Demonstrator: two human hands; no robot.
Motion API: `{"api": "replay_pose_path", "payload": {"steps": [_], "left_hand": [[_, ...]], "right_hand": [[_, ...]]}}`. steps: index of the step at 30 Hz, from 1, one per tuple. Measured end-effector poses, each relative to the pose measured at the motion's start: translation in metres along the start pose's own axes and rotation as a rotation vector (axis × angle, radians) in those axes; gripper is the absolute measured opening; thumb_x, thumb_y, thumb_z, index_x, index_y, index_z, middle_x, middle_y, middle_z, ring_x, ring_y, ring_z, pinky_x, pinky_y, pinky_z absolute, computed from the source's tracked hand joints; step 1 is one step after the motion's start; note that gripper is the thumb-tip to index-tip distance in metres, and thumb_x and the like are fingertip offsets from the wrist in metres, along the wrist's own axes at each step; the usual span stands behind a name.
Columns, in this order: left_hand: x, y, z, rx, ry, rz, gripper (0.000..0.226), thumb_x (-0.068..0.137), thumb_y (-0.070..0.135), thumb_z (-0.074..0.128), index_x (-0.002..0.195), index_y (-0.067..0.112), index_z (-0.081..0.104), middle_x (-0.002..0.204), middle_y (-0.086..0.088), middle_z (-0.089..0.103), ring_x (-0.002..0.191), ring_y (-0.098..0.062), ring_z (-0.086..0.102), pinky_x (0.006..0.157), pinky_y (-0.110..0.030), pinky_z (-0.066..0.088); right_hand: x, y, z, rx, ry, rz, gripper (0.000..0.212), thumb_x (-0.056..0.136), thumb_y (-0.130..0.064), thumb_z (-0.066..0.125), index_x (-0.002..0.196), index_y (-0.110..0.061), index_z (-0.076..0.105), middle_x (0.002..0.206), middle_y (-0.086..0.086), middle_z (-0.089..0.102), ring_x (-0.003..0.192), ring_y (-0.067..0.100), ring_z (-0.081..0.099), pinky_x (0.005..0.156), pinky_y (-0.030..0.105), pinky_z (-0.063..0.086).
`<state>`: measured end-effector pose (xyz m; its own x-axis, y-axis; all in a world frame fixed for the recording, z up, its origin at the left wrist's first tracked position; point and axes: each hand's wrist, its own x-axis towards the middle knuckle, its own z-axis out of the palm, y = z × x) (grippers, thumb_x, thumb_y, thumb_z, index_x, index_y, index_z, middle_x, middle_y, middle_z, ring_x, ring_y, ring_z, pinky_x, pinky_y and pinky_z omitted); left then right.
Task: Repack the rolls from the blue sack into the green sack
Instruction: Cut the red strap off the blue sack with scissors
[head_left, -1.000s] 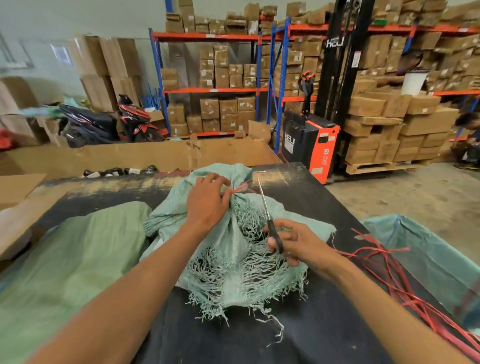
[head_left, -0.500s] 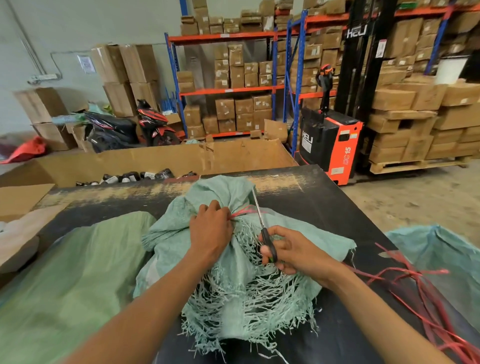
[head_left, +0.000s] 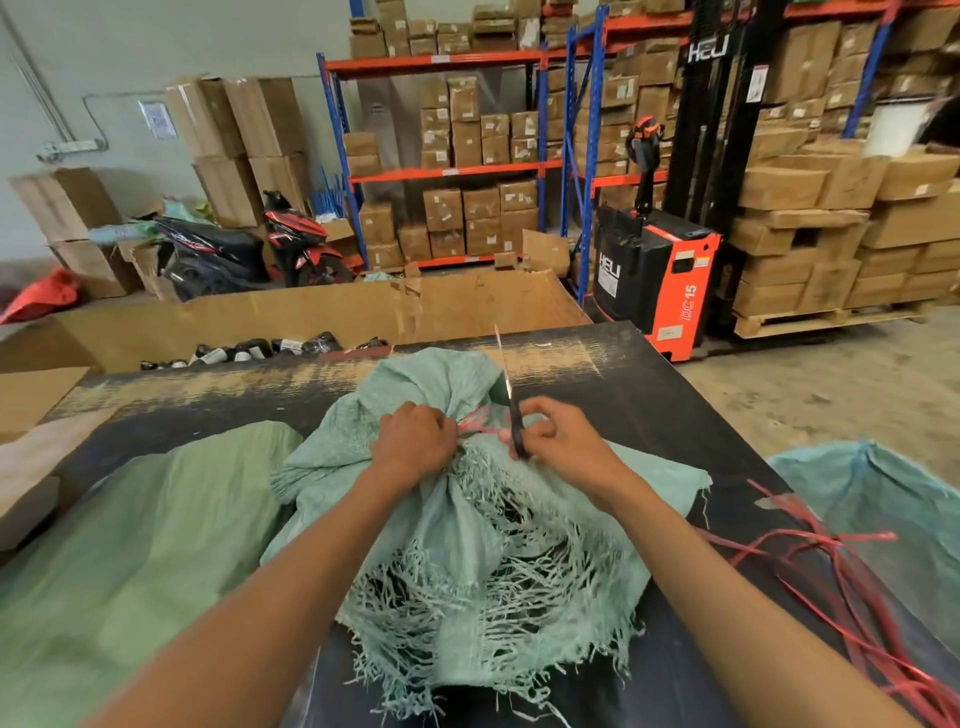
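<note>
Blue sack (head_left: 467, 525) sits mid-tabletop, directly in front of the person, neck pointing away and the frayed open weave spilling toward the near edge. It's the landmark; everything below is placed relative to it.

Tabletop (head_left: 639, 384): dark board, carries the sack at working height so both hands can reach the neck.

Green sack (head_left: 135, 530): flat, just left of the blue sack and touching its edge. Looks staged as the receiver — close enough to move rolls straight across. No rolls visible yet; presumably inside the blue sack, can't confirm.

Second bluish sack (head_left: 872, 499): right of the blue sack, off the tabletop edge. Not in play.

Loose red straps (head_left: 810, 561): piled right of the blue sack, on the tabletop. Probably cut ties.

Left hand (head_left: 413, 441): fingers curled, bunching the sack neck on its left side. Judgement: holds the fabric steady and keeps the tie taut for cutting.

Right hand (head_left: 558, 441): wrapped round the scissors (head_left: 511, 410) on the neck's right side, blades pointing up and away. Blades don't look engaged on the tie; can't tell for sure.

Red tie (head_left: 475, 422): wrapped around the neck, between the two hands. Still on, so sack isn't open. Task is at the opening step.
</note>
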<state>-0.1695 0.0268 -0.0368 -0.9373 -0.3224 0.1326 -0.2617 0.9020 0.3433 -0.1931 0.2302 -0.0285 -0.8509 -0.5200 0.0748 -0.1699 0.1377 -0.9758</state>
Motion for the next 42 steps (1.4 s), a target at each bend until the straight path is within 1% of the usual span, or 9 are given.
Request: {"api": "replay_pose_path", "payload": {"steps": [4,9,12,14,20,25,31,37,42], "left_hand": [[0.005,0.007,-0.004,-0.040,-0.104,-0.084,0.050,0.084,0.054,0.063,0.054,0.017,0.047,0.072,-0.006,0.052,0.076,-0.024,0.050,0.081,-0.037,0.046],[-0.002,-0.001,-0.011,-0.249,-0.134,-0.012,0.038,0.082,0.028,0.076,0.060,0.012,0.050,0.061,-0.006,0.050,0.055,-0.017,0.047,0.054,-0.025,0.038],[-0.017,-0.017,-0.014,-0.358,-0.030,0.112,0.035,0.080,0.031,0.079,0.065,0.017,0.050,0.060,0.002,0.048,0.052,-0.010,0.042,0.047,-0.019,0.032],[-0.027,-0.028,-0.012,-0.326,0.114,0.235,0.039,0.076,0.041,0.080,0.066,0.024,0.047,0.065,0.003,0.049,0.057,-0.010,0.042,0.051,-0.023,0.029],[-0.046,-0.042,-0.004,-0.235,0.364,0.410,0.041,0.076,0.056,0.074,0.072,0.024,0.049,0.071,0.008,0.050,0.061,-0.007,0.047,0.055,-0.016,0.032],[-0.054,-0.040,0.000,-0.290,0.330,0.441,0.033,0.083,0.046,0.072,0.095,0.023,0.051,0.087,0.009,0.055,0.073,-0.012,0.055,0.062,-0.024,0.045],[-0.058,-0.039,-0.001,-0.239,0.253,0.519,0.023,0.094,0.038,0.056,0.104,0.019,0.061,0.111,0.008,0.051,0.084,-0.004,0.055,0.075,-0.005,0.038],[-0.065,-0.033,-0.005,-0.108,0.320,0.580,0.022,0.100,0.033,0.048,0.109,0.021,0.065,0.115,0.002,0.060,0.078,-0.015,0.065,0.068,-0.025,0.053],[-0.069,-0.034,-0.001,0.080,0.252,0.513,0.022,0.099,0.021,0.049,0.119,0.031,0.051,0.144,-0.015,0.048,0.102,-0.033,0.067,0.077,-0.037,0.059]], "right_hand": [[-0.021,0.027,0.011,0.249,-0.066,0.071,0.027,0.091,-0.012,0.069,0.115,-0.006,0.060,0.079,0.008,0.068,0.078,0.017,0.064,0.078,0.034,0.051],[-0.038,0.040,0.014,0.331,-0.042,0.094,0.026,0.092,-0.017,0.068,0.116,-0.008,0.060,0.081,0.008,0.071,0.081,0.015,0.068,0.081,0.024,0.053],[-0.041,0.034,0.014,0.227,0.074,0.036,0.022,0.093,-0.017,0.068,0.114,-0.015,0.062,0.078,0.007,0.074,0.078,0.007,0.069,0.076,0.017,0.049],[-0.044,0.027,0.013,0.188,0.057,-0.005,0.023,0.092,-0.017,0.068,0.114,-0.015,0.062,0.076,0.005,0.073,0.074,0.004,0.067,0.070,0.016,0.045],[-0.057,0.027,0.009,0.063,-0.409,0.096,0.031,0.091,-0.018,0.070,0.120,-0.011,0.060,0.087,0.009,0.067,0.085,0.015,0.064,0.080,0.029,0.043],[-0.058,0.031,0.006,0.041,-0.502,0.170,0.035,0.093,-0.018,0.068,0.123,-0.004,0.058,0.090,0.008,0.067,0.087,0.016,0.064,0.093,0.032,0.049],[-0.061,0.038,0.004,0.180,-0.430,0.168,0.036,0.095,-0.021,0.065,0.125,-0.004,0.057,0.086,0.007,0.069,0.092,0.021,0.065,0.101,0.040,0.049],[-0.066,0.038,-0.002,0.229,-0.447,0.154,0.034,0.094,-0.015,0.064,0.124,-0.001,0.057,0.084,0.005,0.066,0.090,0.019,0.064,0.089,0.026,0.051],[-0.065,0.040,-0.004,0.258,-0.436,0.158,0.035,0.094,-0.015,0.064,0.125,0.000,0.056,0.084,0.005,0.068,0.092,0.021,0.065,0.096,0.030,0.051]]}}
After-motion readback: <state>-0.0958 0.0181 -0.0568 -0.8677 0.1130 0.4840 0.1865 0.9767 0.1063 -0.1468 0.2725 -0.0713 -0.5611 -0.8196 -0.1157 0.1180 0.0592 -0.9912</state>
